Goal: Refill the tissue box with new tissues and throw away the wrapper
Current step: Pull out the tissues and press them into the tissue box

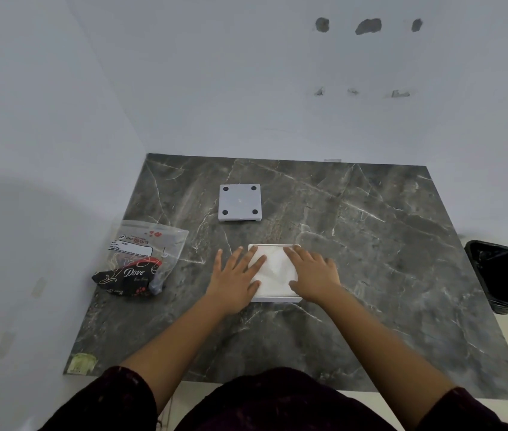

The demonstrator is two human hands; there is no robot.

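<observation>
- Left grip: open, fingers spread flat, fingertips resting on the left part of the tissues; clasping nothing.
- Right grip: open, palm down on the right part of the tissues; clasping nothing.
- Tissues: white stack directly under both grips, seated inside the tissue box, a shallow white square shell lying open side up on the desk. Judged soft, light, compressible; likely to spring back and crease. Best pressed evenly with flat palms, not pinched.
- Base panel: grey square with four dark feet, beyond the grips. Judged rigid and light; take by opposite edges.
- Wrapper: clear and black plastic, crumpled, left of the left grip. Judged flimsy, slippery; bunch it in one fist.
- Bin: black-lined, far right of the right grip, off the desk.
</observation>
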